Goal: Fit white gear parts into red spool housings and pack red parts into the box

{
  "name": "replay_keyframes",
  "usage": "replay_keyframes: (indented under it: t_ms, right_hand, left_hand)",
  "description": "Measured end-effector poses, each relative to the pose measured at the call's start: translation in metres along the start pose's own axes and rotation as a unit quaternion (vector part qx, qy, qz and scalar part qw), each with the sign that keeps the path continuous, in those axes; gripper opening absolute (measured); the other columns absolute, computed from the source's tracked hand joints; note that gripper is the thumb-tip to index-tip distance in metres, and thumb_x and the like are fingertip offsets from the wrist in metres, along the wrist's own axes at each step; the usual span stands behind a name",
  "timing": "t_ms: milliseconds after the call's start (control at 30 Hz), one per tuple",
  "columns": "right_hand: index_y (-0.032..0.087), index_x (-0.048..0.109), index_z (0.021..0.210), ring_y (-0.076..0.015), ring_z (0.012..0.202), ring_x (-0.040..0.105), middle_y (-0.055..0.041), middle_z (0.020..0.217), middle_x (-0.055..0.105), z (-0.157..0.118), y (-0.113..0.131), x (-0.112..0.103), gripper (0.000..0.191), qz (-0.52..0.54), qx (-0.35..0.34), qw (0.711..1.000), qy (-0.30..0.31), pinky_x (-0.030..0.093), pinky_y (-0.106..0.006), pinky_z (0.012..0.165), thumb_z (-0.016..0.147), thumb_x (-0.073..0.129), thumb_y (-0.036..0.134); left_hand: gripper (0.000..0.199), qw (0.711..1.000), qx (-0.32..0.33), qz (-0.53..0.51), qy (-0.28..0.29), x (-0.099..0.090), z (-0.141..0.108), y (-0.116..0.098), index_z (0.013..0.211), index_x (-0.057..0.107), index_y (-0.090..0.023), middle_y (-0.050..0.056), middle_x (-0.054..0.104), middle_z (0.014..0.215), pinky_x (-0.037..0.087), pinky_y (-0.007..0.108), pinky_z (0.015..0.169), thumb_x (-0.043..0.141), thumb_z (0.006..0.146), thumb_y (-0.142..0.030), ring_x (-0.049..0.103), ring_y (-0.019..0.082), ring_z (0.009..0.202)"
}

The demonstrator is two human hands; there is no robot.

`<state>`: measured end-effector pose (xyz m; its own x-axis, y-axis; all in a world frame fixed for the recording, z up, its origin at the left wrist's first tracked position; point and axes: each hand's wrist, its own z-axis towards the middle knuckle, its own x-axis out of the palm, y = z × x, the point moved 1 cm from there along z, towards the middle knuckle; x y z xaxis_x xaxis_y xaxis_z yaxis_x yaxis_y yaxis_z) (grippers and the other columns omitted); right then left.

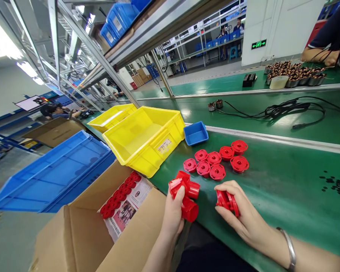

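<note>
My left hand is closed around several red plastic parts with short cylindrical necks, held over the bench edge near the cardboard box. My right hand, with a metal bangle at the wrist, grips a red flanged plastic part between thumb and fingers, just above the green bench. Whether it is one part or more, I cannot tell. Beyond both hands, several round red flanged parts lie in a loose group on the bench, each with a small dark centre.
An open cardboard box at lower left has rows of red parts inside. Yellow bins, a small blue tray and a blue crate stand around. Small black pieces, cables and copper-wound cores lie right; a co-worker's arm is beyond.
</note>
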<state>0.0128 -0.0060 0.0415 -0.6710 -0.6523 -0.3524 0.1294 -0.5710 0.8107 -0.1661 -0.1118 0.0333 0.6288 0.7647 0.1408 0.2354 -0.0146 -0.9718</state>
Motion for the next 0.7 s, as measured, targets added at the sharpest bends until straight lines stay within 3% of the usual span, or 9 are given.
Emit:
replay_keyframes:
  t_ms: [67, 167, 300, 467, 567, 700]
  right_hand:
    - [0.027, 0.039, 0.131, -0.0178, 0.098, 0.056, -0.0072, 0.112, 0.049, 0.000, -0.008, 0.002, 0.031, -0.019, 0.017, 1.000, -0.011, 0.051, -0.031, 0.090, 0.100, 0.048, 0.027]
    - [0.028, 0.038, 0.132, -0.0180, 0.101, 0.057, -0.0075, 0.114, 0.049, 0.000, -0.015, 0.005, 0.032, -0.024, 0.020, 0.999, 0.009, 0.050, -0.032, 0.091, 0.101, 0.048, 0.027]
    - [0.029, 0.037, 0.131, -0.0177, 0.103, 0.056, -0.0071, 0.115, 0.049, -0.001, -0.018, 0.007, 0.031, -0.022, 0.013, 0.999, 0.033, 0.050, -0.031, 0.092, 0.102, 0.046, 0.027]
    - [0.029, 0.036, 0.131, -0.0166, 0.102, 0.057, -0.0068, 0.116, 0.047, -0.003, -0.025, 0.007, 0.030, -0.030, 0.034, 0.998, 0.043, 0.050, -0.031, 0.092, 0.102, 0.046, 0.029]
    - [0.029, 0.036, 0.131, -0.0162, 0.099, 0.057, -0.0066, 0.116, 0.046, -0.004, -0.028, 0.008, 0.030, -0.026, 0.044, 0.997, 0.049, 0.050, -0.031, 0.091, 0.102, 0.045, 0.029]
    - [0.029, 0.034, 0.131, -0.0167, 0.098, 0.058, -0.0066, 0.115, 0.046, -0.005, -0.032, 0.010, 0.030, -0.017, 0.053, 0.996, 0.063, 0.051, -0.032, 0.089, 0.102, 0.044, 0.031]
  left_hand:
    - [0.047, 0.978, 0.112, 0.173, -0.023, -0.018, 0.015, -0.004, 0.111, 0.058, -0.020, 0.008, 0.064, 0.105, 0.049, 0.039, 0.092, 0.067, 0.082, -0.057, 0.063, 0.026, 0.100]
    - [0.037, 0.930, 0.186, 0.314, -0.036, -0.035, 0.041, -0.012, 0.096, 0.062, -0.020, 0.012, 0.054, 0.114, 0.037, 0.047, 0.108, 0.074, 0.076, -0.048, 0.052, 0.032, 0.118]
    - [0.038, 0.894, 0.221, 0.389, 0.028, -0.034, 0.070, -0.024, 0.097, 0.066, -0.021, 0.014, 0.041, 0.135, 0.025, 0.050, 0.118, 0.081, 0.068, -0.040, 0.031, 0.036, 0.139]
    - [0.036, 0.842, 0.252, 0.457, 0.134, -0.029, 0.090, -0.036, 0.096, 0.066, -0.024, 0.010, 0.037, 0.145, 0.029, 0.045, 0.118, 0.082, 0.067, -0.039, 0.030, 0.033, 0.144]
    - [0.038, 0.827, 0.272, 0.471, 0.140, -0.034, 0.096, -0.040, 0.101, 0.065, -0.023, 0.011, 0.042, 0.140, 0.033, 0.045, 0.116, 0.077, 0.071, -0.043, 0.039, 0.032, 0.139]
    - [0.038, 0.822, 0.304, 0.472, 0.101, -0.041, 0.101, -0.038, 0.104, 0.062, -0.022, 0.012, 0.051, 0.131, 0.039, 0.045, 0.112, 0.069, 0.078, -0.049, 0.050, 0.028, 0.129]
